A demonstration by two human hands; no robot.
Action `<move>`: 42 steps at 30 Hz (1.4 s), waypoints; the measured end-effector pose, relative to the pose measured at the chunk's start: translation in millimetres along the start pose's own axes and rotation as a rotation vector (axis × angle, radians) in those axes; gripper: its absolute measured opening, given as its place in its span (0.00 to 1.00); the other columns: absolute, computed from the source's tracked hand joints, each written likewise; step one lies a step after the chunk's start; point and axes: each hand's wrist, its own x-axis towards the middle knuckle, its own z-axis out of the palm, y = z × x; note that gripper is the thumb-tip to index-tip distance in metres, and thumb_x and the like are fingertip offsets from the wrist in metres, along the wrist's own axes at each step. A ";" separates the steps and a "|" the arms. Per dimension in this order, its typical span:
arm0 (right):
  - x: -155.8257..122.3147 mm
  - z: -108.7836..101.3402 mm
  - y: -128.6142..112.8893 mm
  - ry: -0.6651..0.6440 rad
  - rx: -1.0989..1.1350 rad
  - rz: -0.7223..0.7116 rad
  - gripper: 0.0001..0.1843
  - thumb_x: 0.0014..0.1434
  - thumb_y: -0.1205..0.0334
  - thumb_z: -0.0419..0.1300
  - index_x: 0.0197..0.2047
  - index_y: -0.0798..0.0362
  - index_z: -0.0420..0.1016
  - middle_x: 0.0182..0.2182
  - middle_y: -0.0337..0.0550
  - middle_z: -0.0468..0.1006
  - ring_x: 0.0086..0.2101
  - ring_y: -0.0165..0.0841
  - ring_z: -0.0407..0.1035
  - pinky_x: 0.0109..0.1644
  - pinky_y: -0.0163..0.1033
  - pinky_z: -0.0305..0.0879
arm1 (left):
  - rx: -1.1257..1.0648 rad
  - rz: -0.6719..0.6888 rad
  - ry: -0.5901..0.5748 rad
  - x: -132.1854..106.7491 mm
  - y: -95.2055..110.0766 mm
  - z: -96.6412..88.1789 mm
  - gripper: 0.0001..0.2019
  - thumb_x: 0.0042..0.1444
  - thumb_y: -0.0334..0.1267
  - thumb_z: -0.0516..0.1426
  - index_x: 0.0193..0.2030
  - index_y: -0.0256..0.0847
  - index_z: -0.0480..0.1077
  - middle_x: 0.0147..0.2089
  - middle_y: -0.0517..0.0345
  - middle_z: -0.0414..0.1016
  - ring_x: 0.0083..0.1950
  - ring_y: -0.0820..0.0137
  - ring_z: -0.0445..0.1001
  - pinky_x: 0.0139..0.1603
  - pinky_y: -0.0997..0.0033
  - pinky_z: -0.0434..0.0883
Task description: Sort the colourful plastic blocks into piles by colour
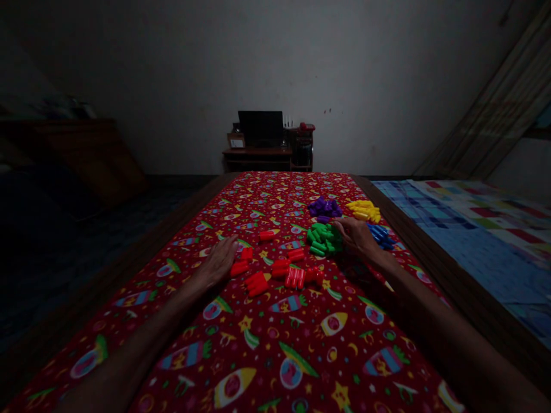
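My left hand [221,258] lies flat with its fingers stretched out, beside a few red plastic pieces [240,268] that look like short tubes. More red pieces [295,278] are scattered singly and in small rows across the middle. To the right, my right hand [356,235] has its fingers bent together at the edge of a pile of green pieces [325,240]. A single purple piece [323,219] lies close to those fingertips. Whatever the right fingers pinch, if anything, is too small and dark to make out. Blue pieces [380,236] show partly behind the right hand.
Beyond the green pile sit a purple pile [325,206] and a yellow pile [365,210]. All rest on a red patterned cloth [232,384] over a long table. A desk with a dark monitor [260,127] stands by the far wall. A patchwork-covered surface [482,241] is at right.
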 end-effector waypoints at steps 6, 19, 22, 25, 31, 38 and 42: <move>-14.3 20.3 -67.5 0.019 0.141 -0.139 0.22 0.68 0.55 0.44 0.40 0.56 0.77 0.34 0.48 0.79 0.35 0.33 0.72 0.41 0.36 0.66 | -0.227 -0.106 0.043 26.0 55.3 25.7 0.30 0.64 0.50 0.34 0.66 0.37 0.56 0.67 0.47 0.60 0.69 0.62 0.56 0.69 0.54 0.53; -60.2 63.1 -81.0 -0.220 0.035 -0.321 0.35 0.63 0.52 0.55 0.69 0.52 0.50 0.63 0.60 0.59 0.63 0.46 0.52 0.60 0.55 0.59 | -0.493 0.320 -0.441 41.0 103.7 27.4 0.29 0.66 0.54 0.35 0.61 0.44 0.66 0.62 0.55 0.69 0.61 0.63 0.68 0.63 0.61 0.64; -56.8 64.1 -82.5 -0.167 0.229 -0.358 0.30 0.63 0.58 0.55 0.67 0.51 0.54 0.58 0.57 0.67 0.58 0.41 0.61 0.58 0.52 0.63 | -0.285 0.411 -0.325 14.8 106.6 10.5 0.28 0.66 0.54 0.38 0.65 0.45 0.60 0.66 0.53 0.64 0.66 0.61 0.61 0.67 0.55 0.58; -49.6 61.7 -91.4 -0.120 0.422 -0.298 0.22 0.62 0.60 0.56 0.60 0.50 0.65 0.53 0.52 0.73 0.53 0.39 0.67 0.56 0.49 0.65 | -0.069 0.507 -0.251 -12.4 107.1 6.6 0.34 0.62 0.58 0.47 0.70 0.43 0.50 0.69 0.47 0.57 0.70 0.56 0.54 0.69 0.46 0.49; -46.5 47.3 -98.2 -0.096 0.630 0.016 0.13 0.64 0.59 0.53 0.47 0.53 0.74 0.42 0.46 0.79 0.42 0.35 0.74 0.47 0.41 0.69 | 0.081 0.507 -0.194 -32.1 116.3 22.9 0.38 0.60 0.54 0.53 0.72 0.45 0.42 0.71 0.46 0.51 0.71 0.51 0.47 0.66 0.41 0.50; -86.2 7.8 -70.4 -0.310 0.236 -0.091 0.12 0.64 0.60 0.52 0.42 0.55 0.75 0.35 0.47 0.78 0.35 0.34 0.71 0.40 0.39 0.68 | 0.071 0.540 -0.120 -26.2 118.4 20.1 0.21 0.62 0.49 0.54 0.60 0.46 0.65 0.61 0.52 0.69 0.68 0.55 0.55 0.66 0.47 0.55; -101.6 -3.6 -69.6 -0.309 0.141 -0.127 0.15 0.65 0.58 0.52 0.52 0.54 0.70 0.41 0.49 0.77 0.39 0.34 0.70 0.42 0.39 0.67 | 0.048 0.516 -0.027 -27.3 116.6 23.2 0.20 0.60 0.45 0.55 0.57 0.41 0.66 0.58 0.49 0.71 0.66 0.56 0.60 0.66 0.48 0.57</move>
